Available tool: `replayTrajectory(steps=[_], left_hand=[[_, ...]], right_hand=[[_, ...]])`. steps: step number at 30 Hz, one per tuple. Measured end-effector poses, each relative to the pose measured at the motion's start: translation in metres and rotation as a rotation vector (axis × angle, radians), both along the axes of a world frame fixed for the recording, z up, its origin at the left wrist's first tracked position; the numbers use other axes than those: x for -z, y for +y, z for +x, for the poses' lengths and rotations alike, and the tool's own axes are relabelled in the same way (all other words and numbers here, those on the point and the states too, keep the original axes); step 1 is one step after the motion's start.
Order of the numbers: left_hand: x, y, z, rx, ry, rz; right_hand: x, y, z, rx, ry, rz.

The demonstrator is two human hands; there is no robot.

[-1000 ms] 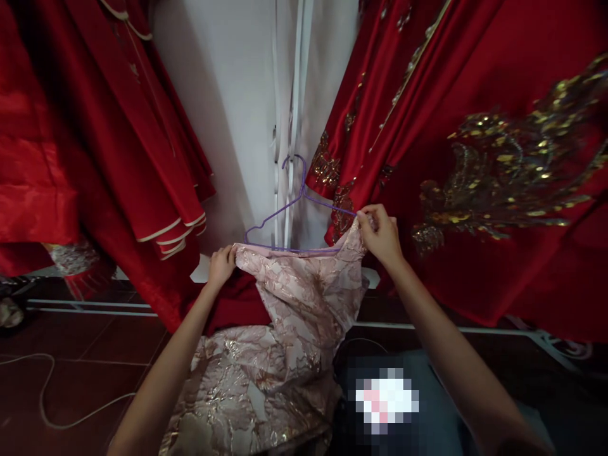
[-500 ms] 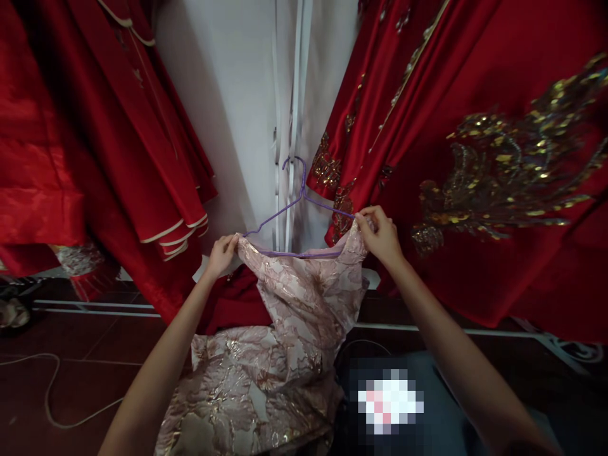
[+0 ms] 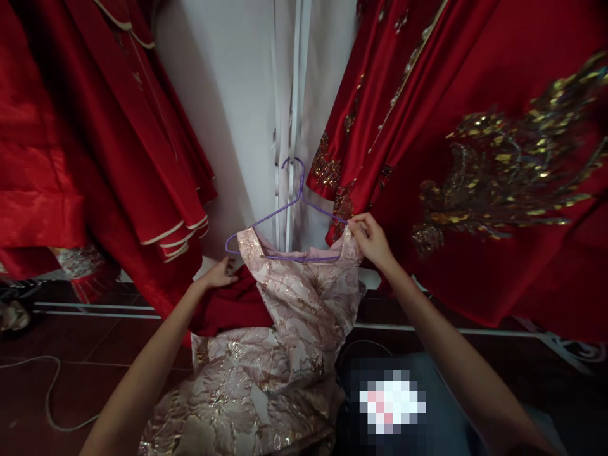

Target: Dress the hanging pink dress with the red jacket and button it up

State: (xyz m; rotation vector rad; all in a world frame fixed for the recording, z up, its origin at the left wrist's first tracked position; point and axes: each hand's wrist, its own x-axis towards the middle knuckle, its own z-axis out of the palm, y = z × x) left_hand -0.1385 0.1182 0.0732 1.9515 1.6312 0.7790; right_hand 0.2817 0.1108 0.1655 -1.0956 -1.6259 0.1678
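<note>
A pink dress with a gold floral pattern (image 3: 308, 304) hangs by its shoulder straps on a purple wire hanger (image 3: 278, 209). The hanger's hook is up against the white metal uprights; whether it is hooked on anything I cannot tell. My right hand (image 3: 371, 239) pinches the dress's right strap at that end of the hanger. Just below the hanger's bare left end is my left hand (image 3: 221, 273), off the strap, fingers apart and holding nothing. Behind it lies dark red cloth (image 3: 237, 304). The dress's lower part spreads toward me at the bottom.
Red garments (image 3: 156, 158) hang on the left, and a red gown with gold sequins (image 3: 498, 171) hangs on the right. White rack bars (image 3: 104, 310) run low above the dark tiled floor. A pale cable (image 3: 52, 392) lies at left. Something blurred out (image 3: 392, 402) is at lower right.
My left hand has let go of the left strap and dropped lower. The strap has slid inward, baring the hanger's left end. My right hand has shifted slightly left.
</note>
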Motion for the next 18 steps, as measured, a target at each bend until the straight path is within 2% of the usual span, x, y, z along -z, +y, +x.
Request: replayTrajectory(steps=[3, 6, 9, 11, 13, 15, 18], left_hand=[[0.011, -0.004, -0.015, 0.036, 0.113, -0.04], [-0.006, 0.0, -0.029, 0.048, 0.133, -0.02], [-0.045, 0.01, -0.028, 0.03, 0.136, 0.091], [-0.079, 0.015, -0.012, -0.027, 0.148, 0.293], [-0.113, 0.015, 0.015, -0.106, 0.191, 0.425], [-0.14, 0.007, 0.05, -0.174, 0.232, 0.467], [-0.16, -0.012, 0.101, -0.192, 0.193, 0.525]], right_hand=[[0.001, 0.001, 0.0, -0.004, 0.004, -0.004], [0.001, 0.003, 0.001, -0.004, -0.003, -0.021], [-0.001, 0.001, 0.001, 0.01, -0.021, -0.025], [-0.003, -0.006, -0.001, 0.045, -0.05, -0.016], [-0.007, -0.018, -0.003, 0.096, -0.092, -0.011], [-0.012, -0.034, -0.008, 0.136, -0.124, -0.017], [-0.017, -0.058, -0.02, 0.114, -0.129, -0.052]])
